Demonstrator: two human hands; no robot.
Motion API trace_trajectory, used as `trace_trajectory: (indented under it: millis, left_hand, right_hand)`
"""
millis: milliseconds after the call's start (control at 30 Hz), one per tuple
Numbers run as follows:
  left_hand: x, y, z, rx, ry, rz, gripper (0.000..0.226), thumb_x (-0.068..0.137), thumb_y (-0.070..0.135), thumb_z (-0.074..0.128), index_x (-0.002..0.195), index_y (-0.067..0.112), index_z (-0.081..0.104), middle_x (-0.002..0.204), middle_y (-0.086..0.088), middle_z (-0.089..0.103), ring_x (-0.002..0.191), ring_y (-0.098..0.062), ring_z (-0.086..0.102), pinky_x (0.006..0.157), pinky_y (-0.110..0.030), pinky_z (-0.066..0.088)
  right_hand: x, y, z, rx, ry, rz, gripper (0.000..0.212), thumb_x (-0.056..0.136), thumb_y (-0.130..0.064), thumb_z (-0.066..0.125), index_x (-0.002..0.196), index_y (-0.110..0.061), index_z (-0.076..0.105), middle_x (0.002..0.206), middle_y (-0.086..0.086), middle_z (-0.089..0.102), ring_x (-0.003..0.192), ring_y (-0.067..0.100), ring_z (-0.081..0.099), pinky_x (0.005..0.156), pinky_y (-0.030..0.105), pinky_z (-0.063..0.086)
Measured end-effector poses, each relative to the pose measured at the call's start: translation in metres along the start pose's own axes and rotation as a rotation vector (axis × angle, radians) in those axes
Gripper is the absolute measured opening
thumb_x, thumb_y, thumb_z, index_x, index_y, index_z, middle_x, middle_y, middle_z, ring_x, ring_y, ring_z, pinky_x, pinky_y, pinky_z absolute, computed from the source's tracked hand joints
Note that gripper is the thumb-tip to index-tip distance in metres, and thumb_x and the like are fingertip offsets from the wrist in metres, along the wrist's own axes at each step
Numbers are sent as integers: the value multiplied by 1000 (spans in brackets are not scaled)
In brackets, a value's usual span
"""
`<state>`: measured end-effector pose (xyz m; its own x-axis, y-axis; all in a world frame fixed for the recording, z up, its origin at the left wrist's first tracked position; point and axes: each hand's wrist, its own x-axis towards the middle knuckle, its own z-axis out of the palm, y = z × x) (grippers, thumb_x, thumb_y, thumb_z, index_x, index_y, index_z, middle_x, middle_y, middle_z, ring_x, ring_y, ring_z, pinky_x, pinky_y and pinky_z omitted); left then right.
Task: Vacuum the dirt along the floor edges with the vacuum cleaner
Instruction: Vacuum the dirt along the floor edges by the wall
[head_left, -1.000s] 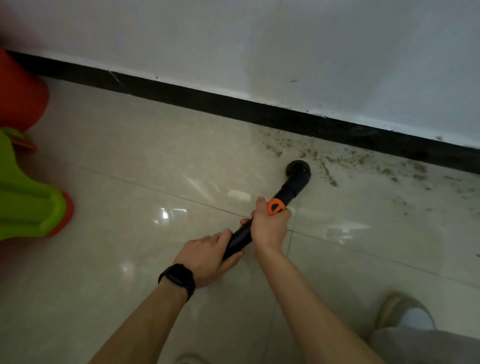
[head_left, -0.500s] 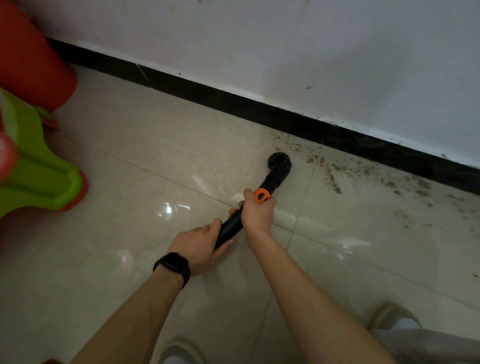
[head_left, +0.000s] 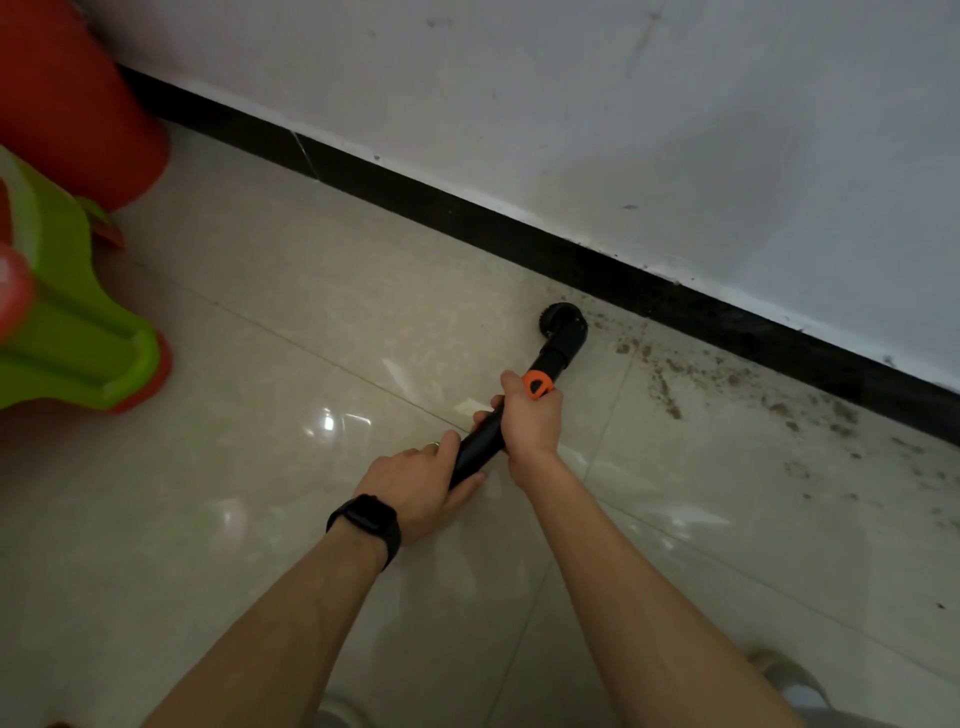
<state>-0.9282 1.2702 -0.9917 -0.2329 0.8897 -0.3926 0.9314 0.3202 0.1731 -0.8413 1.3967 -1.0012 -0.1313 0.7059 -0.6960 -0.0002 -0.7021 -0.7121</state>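
2 hands hold the vacuum tube (head_left: 480, 441), its brush (head_left: 563, 327) on the floor near the baseboard (head_left: 415, 192).
A red bin (head_left: 67, 104) and a green stool (head_left: 67, 338) stand far left. Dirt (head_left: 670, 389) lies right of the brush. The left hand (head_left: 421, 488) curls round the tube's rear, hiding its end. The right hand (head_left: 532, 421) wraps it below the orange collar (head_left: 537, 384).

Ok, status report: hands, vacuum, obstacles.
Left hand, right hand both grip vacuum tube. Brush head beside black skirting, dirt to its right. Green stool far left, clear of it.
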Motion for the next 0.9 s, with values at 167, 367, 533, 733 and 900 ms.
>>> trace_trajectory:
  millis: [167, 367, 533, 733, 900]
  left_hand:
    - [-27, -23, -3, -16, 13, -55, 37, 95, 67, 27, 100, 30, 26, 90, 5, 61, 67, -18, 58, 54, -31, 41]
    - [-75, -69, 8, -89, 1, -201, 34, 94, 68, 27, 96, 35, 22, 95, 6, 62, 61, -15, 52, 54, -31, 39]
    - [-65, -70, 6, -42, -22, -194, 37, 93, 69, 26, 97, 33, 22, 94, 6, 62, 68, -19, 61, 56, -32, 44]
    - [-35, -33, 2, 48, -77, 26, 38, 94, 68, 26, 96, 31, 20, 94, 3, 63, 62, -18, 54, 51, -31, 33]
    - [-40, -20, 16, 176, -74, 237, 50, 95, 68, 24, 114, 23, 34, 100, 1, 65, 72, -23, 64, 54, -32, 34]
  right_hand:
    - [-15, 17, 25, -7, -49, 42, 33, 98, -27, 65, 120, -14, 45, 80, 6, 65, 53, 18, 70, 54, 30, 57]
    - [-42, 51, 74, -95, -229, 90, 39, 101, -31, 63, 127, -15, 38, 81, 6, 65, 51, 15, 70, 48, 25, 55]
    - [-40, 49, 78, -135, -177, 60, 39, 102, -34, 61, 128, -15, 40, 86, 5, 67, 51, 13, 70, 45, 23, 53]
    - [-32, 37, 27, -9, 72, 23, 27, 99, -33, 64, 115, -20, 47, 76, 2, 67, 53, 17, 71, 52, 29, 57]
    - [-50, 53, -10, 79, 236, 14, 23, 100, -32, 64, 109, -17, 48, 77, 6, 67, 50, 20, 70, 48, 28, 55]
